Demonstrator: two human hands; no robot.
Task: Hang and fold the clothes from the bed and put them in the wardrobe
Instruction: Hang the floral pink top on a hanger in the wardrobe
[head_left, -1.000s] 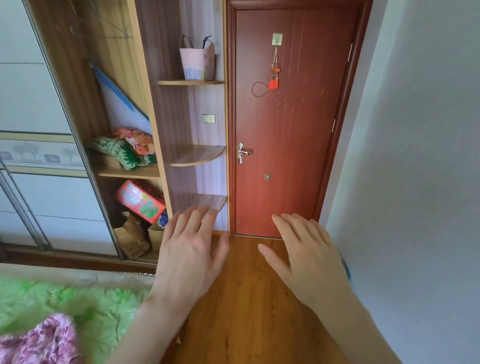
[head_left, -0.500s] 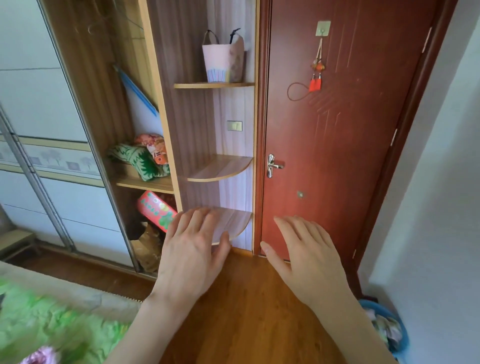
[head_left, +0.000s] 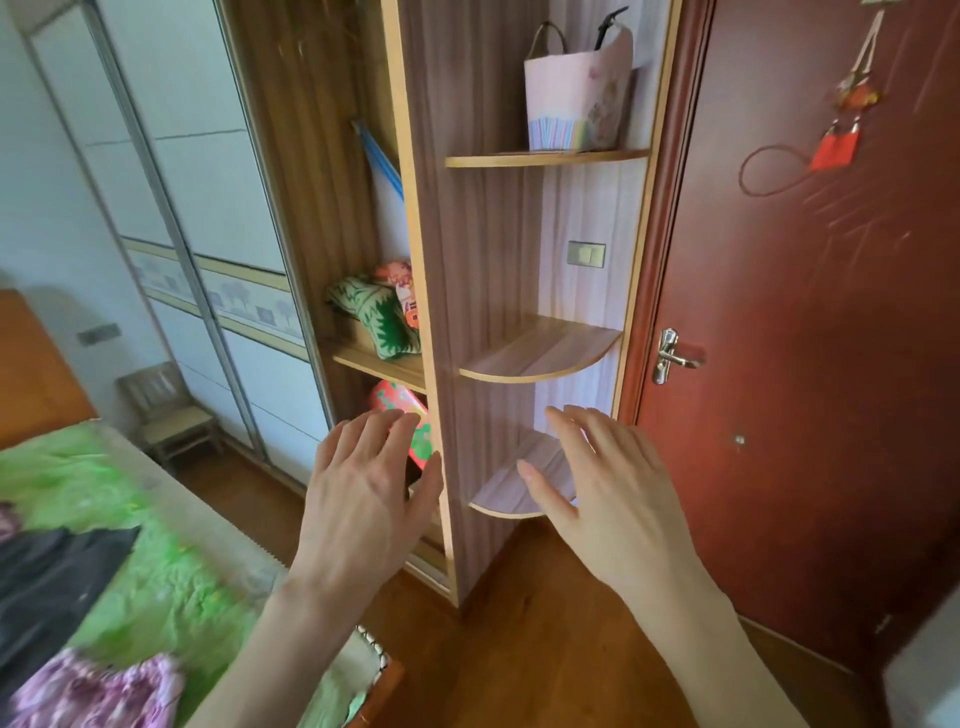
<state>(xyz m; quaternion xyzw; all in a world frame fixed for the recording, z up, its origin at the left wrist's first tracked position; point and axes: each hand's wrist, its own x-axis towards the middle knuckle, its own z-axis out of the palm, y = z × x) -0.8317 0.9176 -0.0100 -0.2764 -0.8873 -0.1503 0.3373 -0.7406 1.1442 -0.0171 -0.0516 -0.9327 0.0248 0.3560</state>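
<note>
While both hands stay empty, more bed, black garment newly visible

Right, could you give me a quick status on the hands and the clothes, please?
Left hand open, empty. Right hand open, empty. Black garment and pink floral garment lying on the bed. Nothing blocking the open wardrobe.

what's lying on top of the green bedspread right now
A black garment lies spread on the green bedspread, and a pink floral garment is bunched nearer. Whatever lies under them is covered.
</note>
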